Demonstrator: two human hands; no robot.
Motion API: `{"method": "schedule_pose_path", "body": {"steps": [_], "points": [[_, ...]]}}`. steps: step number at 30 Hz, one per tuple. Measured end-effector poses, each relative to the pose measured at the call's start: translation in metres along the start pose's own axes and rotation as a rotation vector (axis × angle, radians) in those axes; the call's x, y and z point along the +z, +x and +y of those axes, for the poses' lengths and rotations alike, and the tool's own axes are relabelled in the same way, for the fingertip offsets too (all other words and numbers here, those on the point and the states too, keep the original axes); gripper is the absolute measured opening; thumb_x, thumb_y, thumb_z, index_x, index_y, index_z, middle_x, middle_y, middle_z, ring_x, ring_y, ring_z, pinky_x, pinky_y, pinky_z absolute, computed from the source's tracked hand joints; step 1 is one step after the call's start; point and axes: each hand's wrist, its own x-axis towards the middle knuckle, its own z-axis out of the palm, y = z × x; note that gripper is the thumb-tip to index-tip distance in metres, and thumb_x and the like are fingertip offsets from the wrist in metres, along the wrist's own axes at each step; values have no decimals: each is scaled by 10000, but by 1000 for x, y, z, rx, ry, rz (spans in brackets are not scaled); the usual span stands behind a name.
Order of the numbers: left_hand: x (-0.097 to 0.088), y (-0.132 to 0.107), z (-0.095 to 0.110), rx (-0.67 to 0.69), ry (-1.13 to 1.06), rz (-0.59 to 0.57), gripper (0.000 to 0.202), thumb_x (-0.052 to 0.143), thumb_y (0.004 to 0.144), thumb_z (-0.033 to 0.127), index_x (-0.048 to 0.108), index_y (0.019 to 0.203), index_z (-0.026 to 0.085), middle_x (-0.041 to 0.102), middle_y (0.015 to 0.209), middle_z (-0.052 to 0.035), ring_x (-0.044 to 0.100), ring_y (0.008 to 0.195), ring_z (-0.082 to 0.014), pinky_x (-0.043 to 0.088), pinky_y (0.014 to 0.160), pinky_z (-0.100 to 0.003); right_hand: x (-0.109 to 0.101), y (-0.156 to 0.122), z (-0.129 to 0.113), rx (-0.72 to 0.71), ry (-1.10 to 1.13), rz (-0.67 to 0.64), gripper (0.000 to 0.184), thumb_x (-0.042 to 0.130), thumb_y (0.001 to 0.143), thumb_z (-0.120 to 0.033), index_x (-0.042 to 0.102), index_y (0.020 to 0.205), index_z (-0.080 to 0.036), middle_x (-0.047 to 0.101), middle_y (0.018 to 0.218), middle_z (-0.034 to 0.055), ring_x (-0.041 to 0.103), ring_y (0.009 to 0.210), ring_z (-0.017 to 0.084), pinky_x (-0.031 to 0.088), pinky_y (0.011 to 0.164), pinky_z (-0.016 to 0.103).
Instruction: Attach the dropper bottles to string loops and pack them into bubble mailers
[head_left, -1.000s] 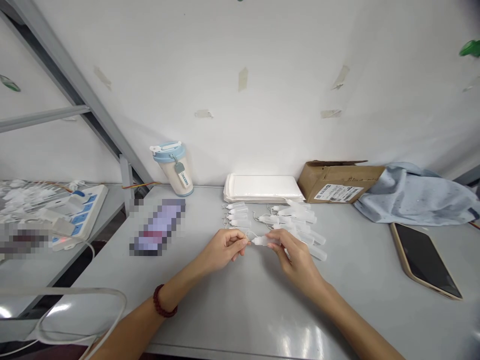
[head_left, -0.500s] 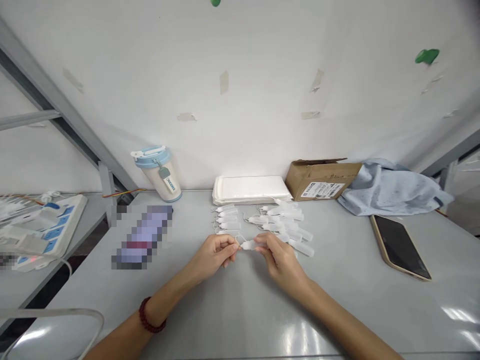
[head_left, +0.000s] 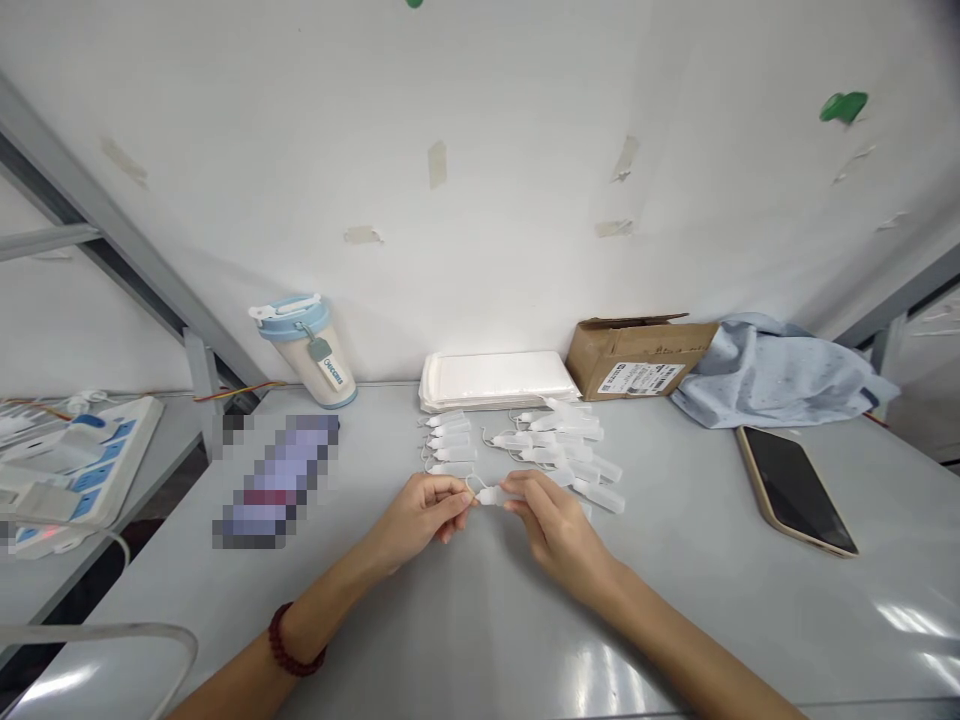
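A small translucent squeeze bottle [head_left: 491, 495] with a thin looped strap is held level between my two hands, just above the table. My right hand [head_left: 555, 520] is closed around its body, hiding the rear end. At the narrow tip, the thumb and forefinger of my left hand [head_left: 427, 515] are pinched together; the cap there is mostly covered by the fingers. Several similar bottles [head_left: 452, 440] lie in a neat column beyond my left hand. A looser heap of such bottles [head_left: 574, 450] lies beyond my right hand, some strap loops sticking out.
White flat packs [head_left: 502, 376] are stacked against the wall, beside a cardboard box [head_left: 641, 360] and a blue cloth [head_left: 780, 375]. A phone [head_left: 799, 490] lies at right. On the left are a tumbler [head_left: 307, 350], a pixelated item [head_left: 281, 480] and a power strip [head_left: 97, 480].
The view has shifted slightly. Both hands keep nearly the same pose on the bottle, my left fingers still at its tip and my right hand still on its body.
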Motion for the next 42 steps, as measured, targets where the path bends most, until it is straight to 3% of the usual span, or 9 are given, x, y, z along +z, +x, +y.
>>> {"method": "schedule_pose_path", "body": {"steps": [4,9,15,22,27,34,37,42], "points": [[-3,1,4,-44,-50,16,345,521,822,403,579,617,131,496,561,22,403,458,-71,311,491,-218,-3,1,-1,-4,6,-26,231,389,873,-54,497,1024,-191,593,943,97,615,849,170,543,669,296],[-7,1,7,-99,-104,51,378,490,837,457,631,749,118,514,591,12,404,463,-73,314,502,-225,-7,5,-1,64,74,0,171,446,880,-111,524,1007,-194,628,924,79,622,847,167,540,673,290],[-8,0,8,-45,-49,41,323,559,794,406,538,606,144,481,567,28,410,501,-84,321,519,-222,-9,8,-1,104,84,3,154,450,884,-168,557,989,-199,656,894,67,635,762,163,532,611,283],[-4,-2,3,-41,6,62,257,564,779,363,580,659,136,510,555,28,410,469,-75,303,490,-213,1,1,-3,55,53,57,159,422,880,-122,532,963,-202,657,859,61,653,759,161,535,621,261],[-7,-6,8,-71,49,19,236,562,771,355,573,663,145,533,570,24,431,471,-81,317,482,-210,5,-4,-4,2,39,31,208,415,876,-96,500,1024,-215,653,896,65,649,763,156,536,612,248],[-25,-8,9,-67,288,-128,222,539,779,336,617,701,144,597,670,-17,511,576,-119,395,557,-233,6,-4,-5,17,40,-132,178,436,888,-146,508,1037,-211,630,918,64,628,773,154,535,636,261],[-30,-6,4,-29,365,-97,206,514,784,313,627,765,143,604,689,-22,527,586,-127,400,549,-233,6,-1,1,10,-12,-124,175,450,883,-157,510,1039,-211,612,934,70,614,808,167,536,670,290],[-35,-2,-2,30,496,58,155,502,758,262,612,753,152,617,688,-15,545,595,-137,407,548,-229,2,6,17,-32,-202,-7,169,461,874,-155,515,1027,-200,590,971,84,567,909,202,520,746,347]]}}
